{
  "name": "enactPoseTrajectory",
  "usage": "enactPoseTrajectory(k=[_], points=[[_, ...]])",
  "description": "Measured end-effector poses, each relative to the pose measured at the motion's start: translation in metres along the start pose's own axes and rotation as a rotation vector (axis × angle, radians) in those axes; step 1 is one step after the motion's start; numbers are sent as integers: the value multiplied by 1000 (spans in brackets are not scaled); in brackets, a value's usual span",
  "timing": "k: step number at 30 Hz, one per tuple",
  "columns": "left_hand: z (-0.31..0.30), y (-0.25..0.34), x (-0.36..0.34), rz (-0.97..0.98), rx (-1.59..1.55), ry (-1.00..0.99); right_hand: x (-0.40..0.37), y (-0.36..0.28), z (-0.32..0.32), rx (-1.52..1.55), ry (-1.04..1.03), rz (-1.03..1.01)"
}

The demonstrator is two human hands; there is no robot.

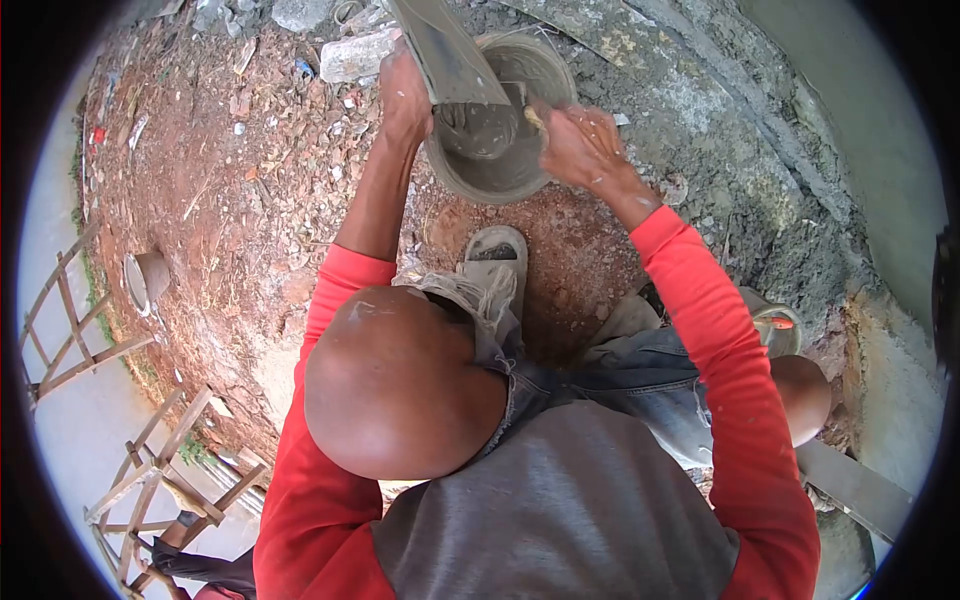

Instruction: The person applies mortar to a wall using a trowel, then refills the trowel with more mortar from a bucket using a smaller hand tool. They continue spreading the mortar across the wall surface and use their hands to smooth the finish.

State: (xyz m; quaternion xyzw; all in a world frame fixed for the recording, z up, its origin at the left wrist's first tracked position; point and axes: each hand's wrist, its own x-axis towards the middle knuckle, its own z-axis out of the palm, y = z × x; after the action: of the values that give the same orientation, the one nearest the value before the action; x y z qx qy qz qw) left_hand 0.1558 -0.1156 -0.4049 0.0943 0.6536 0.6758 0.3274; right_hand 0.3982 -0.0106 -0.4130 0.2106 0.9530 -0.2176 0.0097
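A bucket [458, 180] with wet grey mortar inside stands in front of my feet. My left hand [405, 92] grips the edge of a long, flat, mortar-coated straightedge [447, 50], whose lower end hangs over the bucket's opening. Fingers curled, my right hand [582, 145] is wrapped round the pale handle of a trowel [535, 118] at the bucket's right rim. The trowel's metal neck shows above the mortar, close to the end of the straightedge.
A whitish block [358, 57] lies beside my left hand. At right is a small container [778, 330] with an orange-red item, near a flat board [855, 488]. Another bucket [150, 278] and wooden frames [160, 470] stand at left. Part of another person [205, 568] shows at lower left.
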Motion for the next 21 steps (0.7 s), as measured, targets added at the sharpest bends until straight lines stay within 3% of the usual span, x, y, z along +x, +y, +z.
enactPoseTrajectory(k=[3, 6, 9, 12, 15, 18, 21], points=[[1, -1, 4, -20, 18, 23, -24, -11, 9, -61, -108, -102], [6, -1, -2, -16, -18, 32, -28, -8, -12, -30, -220, -51], [18, 1, -9, 27, 122, 51, -9, -5, -10, -1, 0, 12], [18, -7, -6, 91, 147, 101, -15, -12, -13, -88, -258, 14], [19, -7, -6, 33, 57, 96, -26, 3, -10, -137, -149, -112], [32, 2, -20, 5, 41, 55, -11, 3, -12, -84, -13, 20], [16, -16, -1, 70, 136, 34, -17, 2, 5, -198, -161, -78]])
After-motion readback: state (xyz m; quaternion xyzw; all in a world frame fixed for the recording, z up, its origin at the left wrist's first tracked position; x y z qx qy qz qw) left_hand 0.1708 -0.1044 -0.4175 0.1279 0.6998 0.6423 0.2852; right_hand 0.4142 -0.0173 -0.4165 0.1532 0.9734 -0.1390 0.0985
